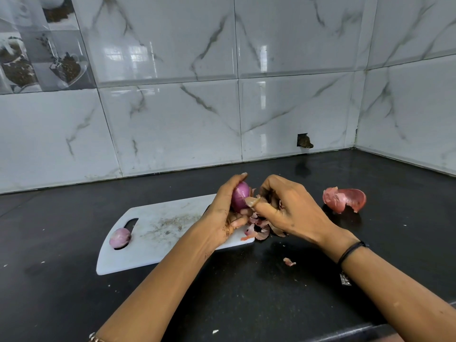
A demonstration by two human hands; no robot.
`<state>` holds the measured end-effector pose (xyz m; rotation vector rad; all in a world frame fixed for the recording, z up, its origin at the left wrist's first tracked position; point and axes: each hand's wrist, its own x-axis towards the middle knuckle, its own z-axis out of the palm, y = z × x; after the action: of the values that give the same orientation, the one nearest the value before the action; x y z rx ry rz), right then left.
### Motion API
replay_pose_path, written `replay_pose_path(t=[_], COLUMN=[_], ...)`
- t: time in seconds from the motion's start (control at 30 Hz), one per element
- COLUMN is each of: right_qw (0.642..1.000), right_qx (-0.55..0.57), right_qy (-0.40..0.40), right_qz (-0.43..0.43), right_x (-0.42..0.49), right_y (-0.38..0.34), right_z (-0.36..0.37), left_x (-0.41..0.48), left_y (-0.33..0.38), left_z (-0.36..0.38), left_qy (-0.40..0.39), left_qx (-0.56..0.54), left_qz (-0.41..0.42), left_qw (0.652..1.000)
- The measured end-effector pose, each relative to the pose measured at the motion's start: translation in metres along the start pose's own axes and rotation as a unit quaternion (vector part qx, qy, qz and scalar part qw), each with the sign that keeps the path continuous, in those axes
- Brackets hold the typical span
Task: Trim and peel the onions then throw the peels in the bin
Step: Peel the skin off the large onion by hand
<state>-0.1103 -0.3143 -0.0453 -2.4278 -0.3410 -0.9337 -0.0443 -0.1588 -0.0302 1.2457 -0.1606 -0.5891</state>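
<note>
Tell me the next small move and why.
Probably pull the right hand away, stripping the skin flap it seems to pinch off the onion, which the left hand holds. Loose peels lie below by the cutting board's edge, so peeling is underway.

Soft, even daylight fills the scene, and bright window glare reflects in the glossy wall tiles (138, 55) above the black countertop (246, 304), which stays dark with a dull sheen near its back right corner. Shadows are weak and diffuse, the clearest a dim smudge under the onion skin (344, 198). Wide-angle distortion bows the tile joints toward the frame edges, and detail is slightly soft throughout.
</note>
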Motion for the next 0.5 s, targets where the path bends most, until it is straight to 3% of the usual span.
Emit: replay_pose_path(t=[0.23,0.5], right_qw=[1.0,0.999], right_qx=[-0.007,-0.035], right_qy=[-0.024,0.023], right_qz=[0.008,0.031], right_x=[-0.0007,0.0006], right_y=[-0.0015,0.0048], right_z=[-0.0015,-0.0076], left_x=[0.0017,0.0007], left_y=[0.0013,0.0049], left_z=[-0.002,-0.0074], left_qy=[-0.003,0.028], left_qx=[-0.022,-0.033], left_qz=[0.008,-0.004], left_qw=[1.0,0.999])
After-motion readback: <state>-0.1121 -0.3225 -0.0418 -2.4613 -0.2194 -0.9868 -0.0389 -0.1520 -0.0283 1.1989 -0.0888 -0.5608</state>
